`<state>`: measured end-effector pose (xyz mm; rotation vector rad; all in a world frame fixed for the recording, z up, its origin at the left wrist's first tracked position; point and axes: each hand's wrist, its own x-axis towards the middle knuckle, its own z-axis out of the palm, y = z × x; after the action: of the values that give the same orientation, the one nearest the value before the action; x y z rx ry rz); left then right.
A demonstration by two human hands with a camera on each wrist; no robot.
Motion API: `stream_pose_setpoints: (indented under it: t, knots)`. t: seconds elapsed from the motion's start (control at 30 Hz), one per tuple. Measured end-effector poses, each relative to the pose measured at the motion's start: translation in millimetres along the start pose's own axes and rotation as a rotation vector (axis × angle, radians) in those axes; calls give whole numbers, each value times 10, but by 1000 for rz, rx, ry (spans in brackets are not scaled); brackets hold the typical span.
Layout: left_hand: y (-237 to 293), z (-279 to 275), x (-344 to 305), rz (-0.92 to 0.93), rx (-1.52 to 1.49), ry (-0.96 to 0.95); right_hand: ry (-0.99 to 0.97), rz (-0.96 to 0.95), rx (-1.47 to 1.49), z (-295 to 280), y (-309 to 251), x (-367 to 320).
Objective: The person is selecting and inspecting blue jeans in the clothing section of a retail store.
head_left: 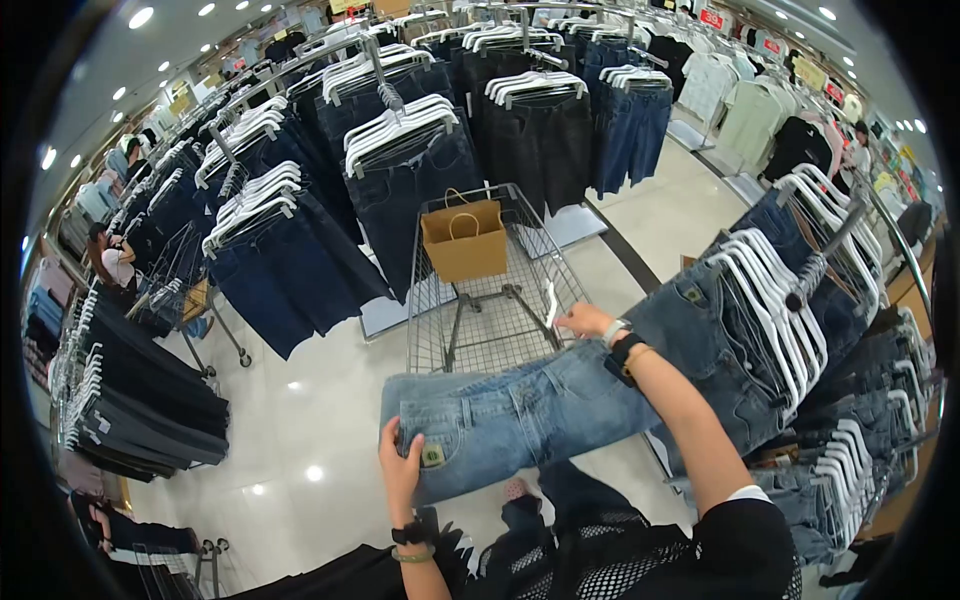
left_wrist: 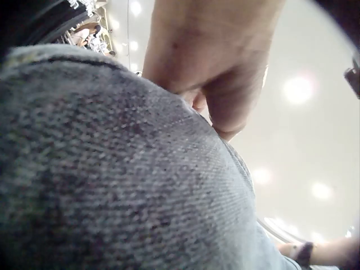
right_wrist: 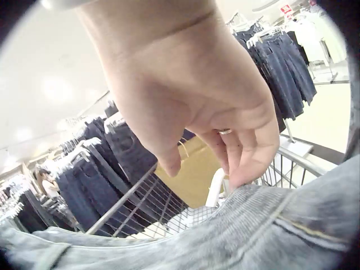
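Note:
Light-blue jeans [head_left: 510, 412] are stretched sideways in front of the body, over the near end of a wire cart [head_left: 480, 345]. At their left end my left hand [head_left: 400, 465] grips the edge, thumb on the front beside a small green label [head_left: 432, 455]. The left wrist view shows that hand [left_wrist: 211, 62] bent over the denim [left_wrist: 124, 163]. My right hand [head_left: 588, 322] is at the top edge by a white hanger [head_left: 551, 303]. In the right wrist view its fingertips touch the waistband beside the hanger [right_wrist: 215, 188], the thumb apart from the fingers.
A brown paper bag [head_left: 465, 241] stands in the cart. Racks of dark jeans [head_left: 410, 190] rise beyond it, and more jeans on white hangers [head_left: 775, 310] hang close at the right. Dark trousers [head_left: 150, 390] hang at the left; a person [head_left: 112, 262] is beside another cart.

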<state>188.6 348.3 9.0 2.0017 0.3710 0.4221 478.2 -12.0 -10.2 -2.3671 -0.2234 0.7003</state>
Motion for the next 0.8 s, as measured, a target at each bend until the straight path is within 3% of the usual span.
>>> stream_pose_setpoints:
  t: [0.1,0.23,0.33,0.37,0.47,0.5,0.53,0.6,0.67,0.8]
  knots:
    - [-117,21,18,23,2,-14,-60,97,-209,92,-44,516]
    - [48,-6,-18,-35,62,-45,-83,226,-220,337,99,993]
    - [78,-28,-2,-52,77,-63,9,105,-226,388,294,1192]
    - [68,-34,4,-50,87,-81,74,78,-85,380,348,1189]
    - [24,-20,11,-60,52,-75,179,30,101,56,387,1190]
    - [71,-21,20,-54,37,-77,230,-77,58,-98,440,1201]
    - [80,-21,31,-54,32,-80,232,-73,54,-262,394,1135]
    - [73,-37,43,-55,43,-72,193,-11,411,-607,300,887]
    - [74,-36,70,-73,32,-88,101,-22,539,-905,311,603]
    - [297,-4,248,-2,58,-76,141,-147,365,-1170,-123,-389]
